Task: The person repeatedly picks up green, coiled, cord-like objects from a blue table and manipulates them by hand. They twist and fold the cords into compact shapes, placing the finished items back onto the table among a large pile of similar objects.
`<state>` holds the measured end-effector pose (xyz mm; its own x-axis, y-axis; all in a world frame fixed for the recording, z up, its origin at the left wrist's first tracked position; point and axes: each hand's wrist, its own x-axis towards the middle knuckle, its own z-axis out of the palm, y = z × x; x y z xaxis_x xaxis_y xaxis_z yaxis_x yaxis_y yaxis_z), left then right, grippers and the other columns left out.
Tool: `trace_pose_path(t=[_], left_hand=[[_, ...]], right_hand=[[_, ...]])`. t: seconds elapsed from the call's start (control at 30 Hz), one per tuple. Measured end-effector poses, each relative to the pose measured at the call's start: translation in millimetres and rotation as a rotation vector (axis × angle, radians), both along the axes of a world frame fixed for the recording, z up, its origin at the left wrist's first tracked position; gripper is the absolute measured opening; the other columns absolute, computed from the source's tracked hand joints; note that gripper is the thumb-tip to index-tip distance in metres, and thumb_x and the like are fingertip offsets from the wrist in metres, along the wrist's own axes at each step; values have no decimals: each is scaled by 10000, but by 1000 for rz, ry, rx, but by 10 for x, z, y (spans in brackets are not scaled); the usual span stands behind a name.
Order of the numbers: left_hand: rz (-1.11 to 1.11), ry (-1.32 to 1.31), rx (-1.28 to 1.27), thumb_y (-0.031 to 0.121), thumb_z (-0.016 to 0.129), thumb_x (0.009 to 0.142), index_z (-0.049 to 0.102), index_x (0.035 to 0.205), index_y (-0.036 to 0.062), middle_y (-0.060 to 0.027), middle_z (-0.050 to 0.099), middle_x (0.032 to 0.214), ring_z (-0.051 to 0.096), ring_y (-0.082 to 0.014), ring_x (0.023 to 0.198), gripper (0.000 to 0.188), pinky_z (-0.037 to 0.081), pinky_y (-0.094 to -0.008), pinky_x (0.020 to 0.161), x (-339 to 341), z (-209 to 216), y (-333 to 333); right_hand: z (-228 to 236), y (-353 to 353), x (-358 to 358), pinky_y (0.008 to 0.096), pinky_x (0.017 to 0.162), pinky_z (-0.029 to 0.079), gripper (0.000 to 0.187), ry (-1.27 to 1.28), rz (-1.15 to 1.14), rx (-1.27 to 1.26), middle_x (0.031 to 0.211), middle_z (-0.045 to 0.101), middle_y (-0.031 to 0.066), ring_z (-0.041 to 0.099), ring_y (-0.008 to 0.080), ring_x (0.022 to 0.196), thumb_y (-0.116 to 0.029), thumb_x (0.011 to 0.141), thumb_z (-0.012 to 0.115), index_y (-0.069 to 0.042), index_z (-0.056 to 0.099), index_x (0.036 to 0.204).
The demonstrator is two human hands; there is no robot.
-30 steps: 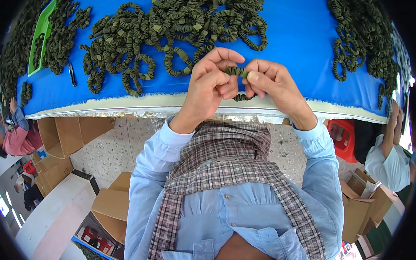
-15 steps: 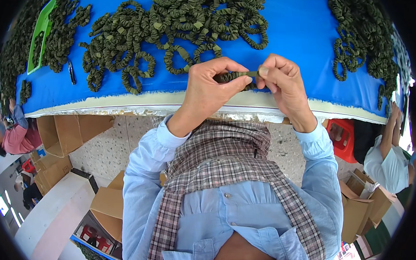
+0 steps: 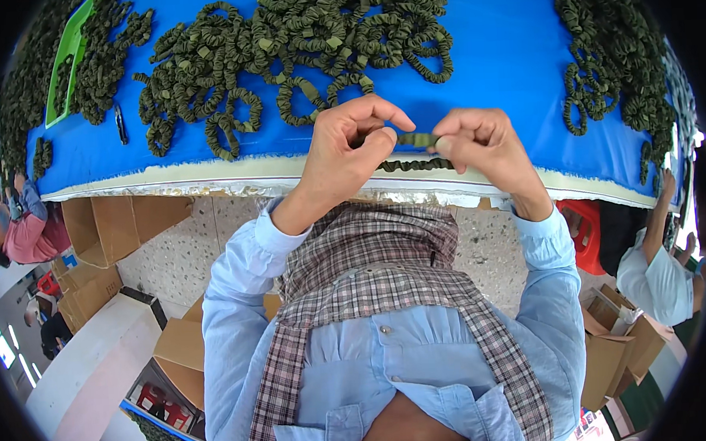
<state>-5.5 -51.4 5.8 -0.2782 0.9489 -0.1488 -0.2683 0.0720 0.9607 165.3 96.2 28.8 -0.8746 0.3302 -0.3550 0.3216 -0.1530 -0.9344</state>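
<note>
A dark green ruched fabric elastic band is stretched between my hands, just above the near edge of the blue-covered table. Its smooth flat strip faces up, and the gathered part runs below it. My left hand is curled round the band's left end, with index finger and thumb a little apart. At the strip's right end, my right hand pinches the band between thumb and bent fingers. Beyond my hands lies a large heap of similar green bands, with single loops spread at its near side.
More bands are piled at the right. At the left stands a green tray beside a dark pen-like tool. Cardboard boxes and a red stool are below the table. Other people sit at both sides.
My hands have drawn slightly lower and the right one has shifted right. The left index finger has lifted from the thumb. More of the band's gathered lower part now shows.
</note>
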Motion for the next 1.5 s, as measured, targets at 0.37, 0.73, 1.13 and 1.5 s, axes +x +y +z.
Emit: trace_pose_path(t=[0.37, 0.73, 1.13, 1.5], left_hand=[[112, 417, 77, 79, 775, 736, 711, 905, 38, 63, 593, 652, 433, 14, 553, 185, 308, -176, 469, 141, 25, 178], [170, 357, 21, 53, 712, 760, 643, 764, 25, 33, 579, 605, 427, 5, 520, 75, 291, -189, 455, 29, -4, 59], [-34, 58, 107, -47, 484, 819, 520, 1000, 0, 32, 482, 650, 375, -3, 557, 190, 267, -202, 488, -29, 18, -47], [33, 492, 109, 49, 690, 779, 638, 962, 23, 14, 550, 604, 387, -12, 450, 193, 257, -201, 415, 64, 64, 37]], right_hand=[[-129, -161, -138, 197, 451, 334, 109, 189, -285, -134, 585, 570, 9, 499, 40, 509, -69, 849, 583, -24, 613, 755], [-233, -76, -136, 224, 496, 352, 104, 276, -382, -227, 569, 564, 47, 473, 78, 477, -51, 825, 558, -25, 590, 729], [1, -153, -183, 196, 442, 340, 153, -13, 32, 46, 649, 589, -14, 456, 6, 532, -139, 890, 588, -22, 625, 799], [-82, -199, -165, 185, 480, 322, 132, 139, -246, -139, 637, 579, 5, 486, 38, 526, -83, 875, 580, -19, 624, 768]])
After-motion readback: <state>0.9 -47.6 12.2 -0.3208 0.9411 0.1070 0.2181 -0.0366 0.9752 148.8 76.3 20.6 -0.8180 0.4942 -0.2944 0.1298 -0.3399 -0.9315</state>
